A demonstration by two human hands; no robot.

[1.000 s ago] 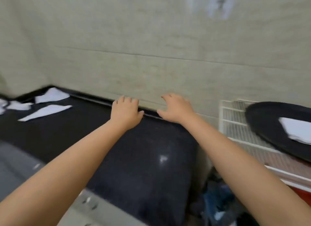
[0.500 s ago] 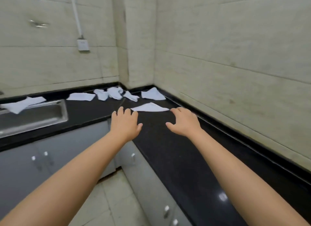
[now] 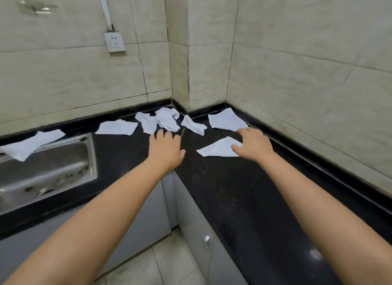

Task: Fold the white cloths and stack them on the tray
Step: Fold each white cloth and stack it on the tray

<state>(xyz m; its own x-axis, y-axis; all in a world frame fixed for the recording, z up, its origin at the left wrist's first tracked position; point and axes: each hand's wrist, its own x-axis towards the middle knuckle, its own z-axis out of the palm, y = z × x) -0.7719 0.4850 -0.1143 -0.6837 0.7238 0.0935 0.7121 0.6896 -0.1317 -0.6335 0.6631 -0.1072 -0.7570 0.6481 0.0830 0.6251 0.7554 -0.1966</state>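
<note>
I see a black polished stone worktop (image 3: 233,189) that runs in an L along 2 pale tiled walls (image 3: 307,61), with a steel sink basin (image 3: 48,168) set in its left arm and grey cabinet doors (image 3: 191,216) under it. A white wall socket (image 3: 114,41) hangs above. The tray is not in this view, so I cannot say where the stack must go.

About 7 white cloths lie loose on the worktop. The nearest is a white triangular cloth, lying flat (image 3: 218,149), with its long axis going left to right and its point toward the corner. A larger flat white cloth (image 3: 227,120) lies behind it, and a crumpled white heap (image 3: 165,119) sits in the corner.

My right hand (image 3: 253,144) is the nearer one: its fingers are spread and loosely bent over the right end of the triangular cloth, and I think the thumb touches the fabric, though from this angle contact is not sure. It grasps nothing yet. My left hand (image 3: 165,149) hovers over bare stone, fingers released and straight, to the left of the cloth and apart from it.
</note>
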